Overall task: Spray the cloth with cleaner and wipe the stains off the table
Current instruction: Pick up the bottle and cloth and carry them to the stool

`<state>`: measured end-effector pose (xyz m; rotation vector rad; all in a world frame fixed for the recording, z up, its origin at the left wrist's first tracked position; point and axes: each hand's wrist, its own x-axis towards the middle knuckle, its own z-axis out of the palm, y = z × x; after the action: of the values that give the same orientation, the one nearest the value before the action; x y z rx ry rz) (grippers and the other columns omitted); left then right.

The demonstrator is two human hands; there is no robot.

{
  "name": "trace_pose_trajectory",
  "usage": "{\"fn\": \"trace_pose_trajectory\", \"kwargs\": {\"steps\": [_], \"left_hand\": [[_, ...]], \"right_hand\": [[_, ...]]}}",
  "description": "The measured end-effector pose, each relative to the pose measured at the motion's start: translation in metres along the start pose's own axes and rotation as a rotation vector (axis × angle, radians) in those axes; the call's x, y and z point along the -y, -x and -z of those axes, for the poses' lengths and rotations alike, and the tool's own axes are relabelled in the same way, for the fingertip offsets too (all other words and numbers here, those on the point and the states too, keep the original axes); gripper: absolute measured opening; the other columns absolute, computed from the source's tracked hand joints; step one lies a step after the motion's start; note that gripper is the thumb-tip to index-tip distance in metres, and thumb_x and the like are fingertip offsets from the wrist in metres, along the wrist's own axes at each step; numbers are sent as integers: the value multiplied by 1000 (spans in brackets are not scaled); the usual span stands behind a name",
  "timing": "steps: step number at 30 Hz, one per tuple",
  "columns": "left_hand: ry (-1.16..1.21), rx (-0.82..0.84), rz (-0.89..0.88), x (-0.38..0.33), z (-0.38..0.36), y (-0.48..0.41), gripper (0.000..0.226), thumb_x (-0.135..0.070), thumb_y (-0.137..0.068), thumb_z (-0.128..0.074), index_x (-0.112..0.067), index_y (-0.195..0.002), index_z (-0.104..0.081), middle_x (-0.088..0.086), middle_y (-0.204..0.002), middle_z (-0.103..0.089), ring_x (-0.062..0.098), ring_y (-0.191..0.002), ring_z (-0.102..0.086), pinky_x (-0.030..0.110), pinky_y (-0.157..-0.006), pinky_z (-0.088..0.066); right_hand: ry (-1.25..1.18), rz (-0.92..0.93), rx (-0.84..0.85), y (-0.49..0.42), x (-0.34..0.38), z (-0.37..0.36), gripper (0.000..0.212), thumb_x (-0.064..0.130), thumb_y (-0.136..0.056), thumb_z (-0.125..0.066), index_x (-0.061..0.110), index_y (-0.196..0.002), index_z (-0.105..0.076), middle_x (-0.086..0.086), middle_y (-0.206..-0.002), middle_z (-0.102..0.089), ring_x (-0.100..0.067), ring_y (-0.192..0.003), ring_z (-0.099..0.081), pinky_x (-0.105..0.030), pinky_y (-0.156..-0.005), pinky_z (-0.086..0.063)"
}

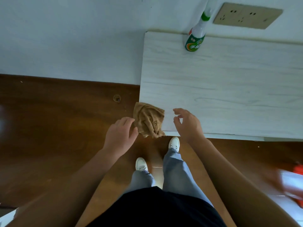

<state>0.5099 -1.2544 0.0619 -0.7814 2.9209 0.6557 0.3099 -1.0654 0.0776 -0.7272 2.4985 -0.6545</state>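
Observation:
A crumpled brown cloth [149,120] lies on the near left corner of the pale wood-grain table [229,82], hanging partly over the corner. My left hand [120,133] is at the cloth's left edge, its fingers curled against the fabric; whether it grips the cloth I cannot tell. My right hand [186,123] hovers just right of the cloth over the table, fingers apart and empty. A green and white spray bottle [196,35] of cleaner stands upright at the table's far edge by the wall. No stains show on the tabletop.
The table stands against a white wall with a beige socket panel [247,15] above it. Brown wooden floor [57,128] spreads to the left and below. My legs and white shoes are beside the table's front edge. A blurred red and white object [293,182] sits at right.

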Motion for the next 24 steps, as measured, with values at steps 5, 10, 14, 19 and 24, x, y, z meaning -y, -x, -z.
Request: {"fn": "trace_pose_trajectory", "kwargs": {"steps": [5, 10, 14, 19, 24], "left_hand": [[-196, 80, -58, -31, -11, -25, 61, -46, -88, -71, -14, -138, -56, 10, -141, -59, 30, -129, -58, 43, -98, -54], [-259, 186, 55, -52, -21, -48, 67, -47, -85, -75, -20, -142, -53, 10, -143, -54, 33, -128, -55, 45, -97, -53], [-247, 162, 211, -67, -26, -58, 57, -54, -86, -70, -21, -131, -58, 6, -130, -57, 30, -116, -56, 40, -89, -54], [-223, 155, 287, -87, -26, -63, 69, -57, -88, -66, -17, -142, -53, 13, -137, -55, 33, -126, -53, 43, -98, -49], [-224, 325, 146, -86, -30, -49, 72, -57, -101, -46, -26, -163, -26, 13, -169, -20, 33, -155, -22, 48, -122, -31]], "right_hand": [[-27, -27, 33, -34, -23, 34, 32, 23, -99, -52, 26, -129, -62, 8, -118, -71, -9, -98, -65, -21, -80, -41], [-39, -7, 110, -67, -46, 50, 31, 22, -99, -52, 25, -128, -63, 8, -115, -72, -12, -101, -67, -23, -81, -45], [-43, 22, 206, -90, -61, 52, 30, 23, -99, -51, 28, -126, -64, 8, -113, -72, -11, -96, -66, -26, -84, -50], [-43, 79, 239, -112, -71, 57, 29, 24, -99, -51, 29, -125, -65, 7, -110, -73, -12, -95, -66, -25, -80, -46], [-48, 140, 251, -142, -76, 70, 28, 22, -98, -53, 28, -123, -66, 6, -109, -74, -15, -95, -68, -25, -82, -48]]}}
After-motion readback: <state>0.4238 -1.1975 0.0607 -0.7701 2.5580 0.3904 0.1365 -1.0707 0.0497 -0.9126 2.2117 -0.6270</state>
